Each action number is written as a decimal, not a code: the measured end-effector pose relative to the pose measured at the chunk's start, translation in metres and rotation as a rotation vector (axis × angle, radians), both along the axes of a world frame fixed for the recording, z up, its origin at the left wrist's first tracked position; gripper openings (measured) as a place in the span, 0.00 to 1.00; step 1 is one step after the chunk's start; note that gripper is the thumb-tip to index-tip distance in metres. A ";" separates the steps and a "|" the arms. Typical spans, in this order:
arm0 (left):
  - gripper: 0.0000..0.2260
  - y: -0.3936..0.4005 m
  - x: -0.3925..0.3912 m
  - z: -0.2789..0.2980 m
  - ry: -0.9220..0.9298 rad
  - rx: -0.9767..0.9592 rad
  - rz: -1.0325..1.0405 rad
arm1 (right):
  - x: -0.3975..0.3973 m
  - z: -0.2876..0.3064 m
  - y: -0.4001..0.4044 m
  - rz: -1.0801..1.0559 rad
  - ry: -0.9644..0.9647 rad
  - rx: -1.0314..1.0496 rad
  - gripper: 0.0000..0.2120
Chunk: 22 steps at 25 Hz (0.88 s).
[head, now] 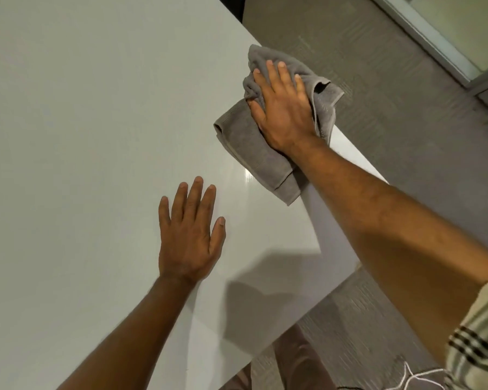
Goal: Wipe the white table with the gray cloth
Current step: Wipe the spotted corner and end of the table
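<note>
The right hand (283, 108) lies flat, fingers spread, pressing the gray cloth (254, 147) at the right edge of the white surface (82, 122). The left hand (188, 235) rests open, palm down, near the cloth.

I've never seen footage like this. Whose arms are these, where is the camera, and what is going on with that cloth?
There is no machine here. A person wears a wide-angle camera on the head, so you look down along their own two bare arms. The big pale surface is a white table, seen near one corner, with gray carpet beyond its edge. The right hand lies flat on a crumpled gray cloth, pressing it onto the table close to the edge; part of the cloth hangs slightly past it. The left hand holds nothing and rests open, palm down, on the table. A striped sleeve shows at the lower right.
</note>
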<state>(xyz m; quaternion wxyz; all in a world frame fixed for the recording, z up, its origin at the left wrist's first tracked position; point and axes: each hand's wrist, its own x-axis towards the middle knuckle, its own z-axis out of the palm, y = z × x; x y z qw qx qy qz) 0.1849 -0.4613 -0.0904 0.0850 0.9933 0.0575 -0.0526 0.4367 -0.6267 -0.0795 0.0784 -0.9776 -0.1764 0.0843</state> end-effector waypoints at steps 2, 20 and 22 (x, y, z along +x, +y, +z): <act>0.30 0.000 0.000 -0.001 0.008 0.000 0.005 | -0.001 0.000 -0.004 -0.027 -0.004 0.030 0.29; 0.30 0.002 -0.003 0.005 0.047 0.018 -0.018 | -0.266 -0.015 -0.126 0.303 0.014 -0.025 0.30; 0.28 0.003 -0.003 0.003 0.023 0.012 -0.023 | -0.251 -0.015 -0.154 0.122 -0.011 -0.033 0.31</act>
